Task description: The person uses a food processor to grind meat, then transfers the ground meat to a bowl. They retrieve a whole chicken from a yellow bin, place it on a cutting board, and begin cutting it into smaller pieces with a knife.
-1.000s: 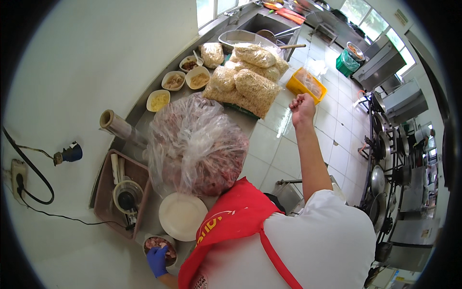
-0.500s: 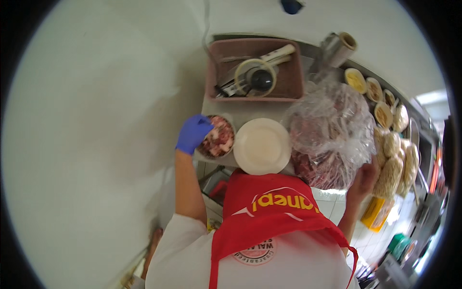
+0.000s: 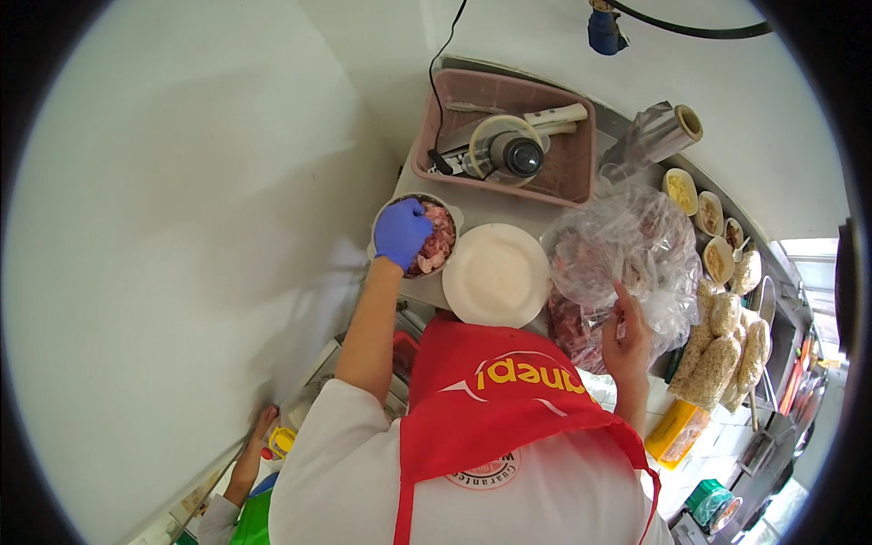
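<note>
A blue glove covers my left hand [image 3: 402, 234], whose fingers are curled closed over the left side of a white bowl [image 3: 456, 218]. Pieces of raw meat [image 3: 438, 243] fill that bowl; the glove hides whatever lies under the fingertips. Beside the bowl, a round white plate [image 3: 497, 275] sits bare on the counter. My bare right hand [image 3: 627, 338] is at the near side of a large clear plastic bag [image 3: 636, 245] with raw meat inside. Its index finger is stretched out against the plastic and the other fingers are loosely bent, with nothing seen held.
A pink tray [image 3: 581, 173] at the back holds knives and a black-topped blender [image 3: 518, 156]. To its right lie a foil roll [image 3: 668, 136], small tubs [image 3: 681, 191] and grain-filled bags [image 3: 713, 363]. A wall borders the left; another person's arm [image 3: 245, 472] shows lower left.
My left hand has moved farther over the meat bowl. My right hand has come left from the bag's right edge to its near side, and the view has shifted.
</note>
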Motion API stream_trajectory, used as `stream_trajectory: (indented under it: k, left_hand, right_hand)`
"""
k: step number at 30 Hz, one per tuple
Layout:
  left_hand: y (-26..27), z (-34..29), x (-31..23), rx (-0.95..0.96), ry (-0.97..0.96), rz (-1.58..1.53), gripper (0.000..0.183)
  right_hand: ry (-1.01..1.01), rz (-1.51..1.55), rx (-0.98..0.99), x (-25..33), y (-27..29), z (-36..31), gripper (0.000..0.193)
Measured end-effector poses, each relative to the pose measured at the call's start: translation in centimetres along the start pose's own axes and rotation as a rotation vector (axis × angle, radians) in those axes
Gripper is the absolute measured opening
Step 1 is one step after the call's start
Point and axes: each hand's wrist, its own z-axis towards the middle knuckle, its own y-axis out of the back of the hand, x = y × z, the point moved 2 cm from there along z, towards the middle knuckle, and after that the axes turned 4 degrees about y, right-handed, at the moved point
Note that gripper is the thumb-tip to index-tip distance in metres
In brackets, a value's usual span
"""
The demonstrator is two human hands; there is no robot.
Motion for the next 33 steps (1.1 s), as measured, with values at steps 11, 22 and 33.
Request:
stream_trajectory:
  k: [11, 22, 33]
  left_hand:
    - [3.6, -0.6, -1.5, 0.102, -0.119, -0.026, 0.039]
    - [1.4, 0.9, -4.1, 0.063, 0.004, -0.137, 0.029]
    - [4.9, 1.1, 2.2, 0.377, -0.03, 0.143, 0.041]
  right_hand:
    - [0.038, 0.009, 0.082, 0.0, -1.1, -0.2, 0.058]
    - [0.089, 0.016, 0.14, 1.3, -1.2, 1.1, 0.055]
    - [0.074, -0.004, 0.143, 0.5, -1.3, -0.1, 0.052]
